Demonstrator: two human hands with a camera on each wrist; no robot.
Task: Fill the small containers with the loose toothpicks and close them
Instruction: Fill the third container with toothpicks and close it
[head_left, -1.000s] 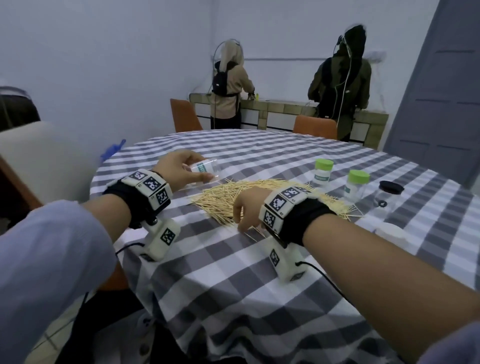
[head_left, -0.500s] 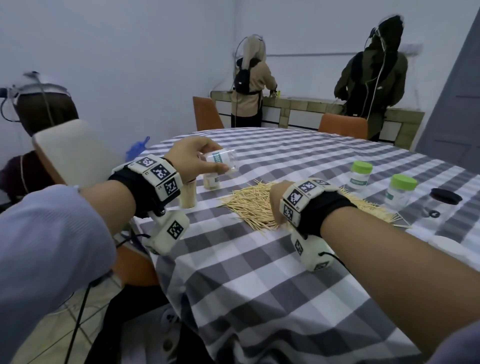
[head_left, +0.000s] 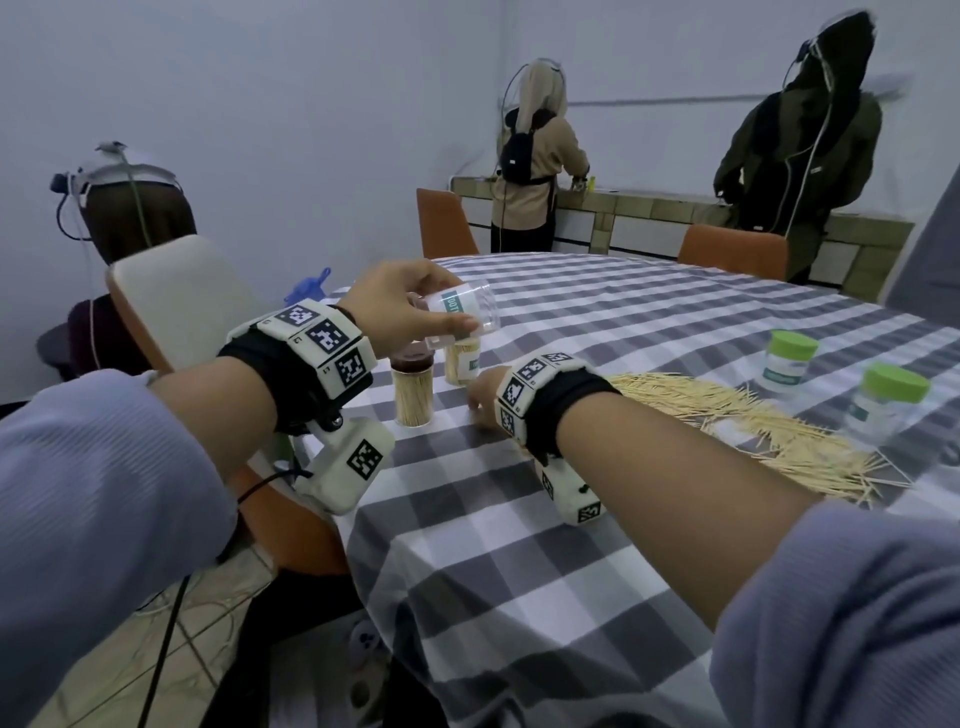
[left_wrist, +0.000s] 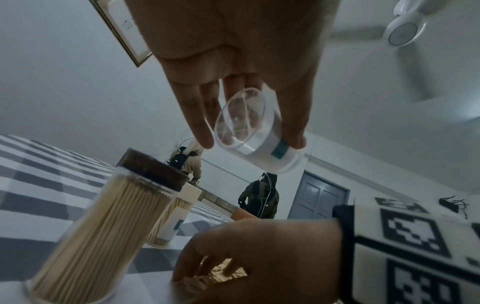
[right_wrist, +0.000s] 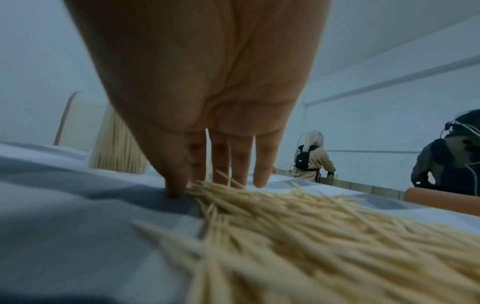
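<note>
Count of items in view:

- Hands of the worker: 2, a left hand (head_left: 402, 306) and a right hand (head_left: 485, 395).
- Wrist-worn camera units: 2.
- Small containers: 5 seen. 1 clear empty container (head_left: 465, 318), uncapped and lying on its side; 1 full container with a dark lid (head_left: 413, 387); 1 full container with a white label (head_left: 461, 361); 2 containers with green lids (head_left: 787, 361) and (head_left: 885, 400).
- Loose toothpicks (head_left: 753, 426): 1 spread heap; the single sticks are too many and too blurred to count.
- Table with checked cloth (head_left: 519, 545): 1.
- Orange chair backs on the far side: 2.
- Chair with pale back at left: 1.
- Other persons in the room: 3.
</note>
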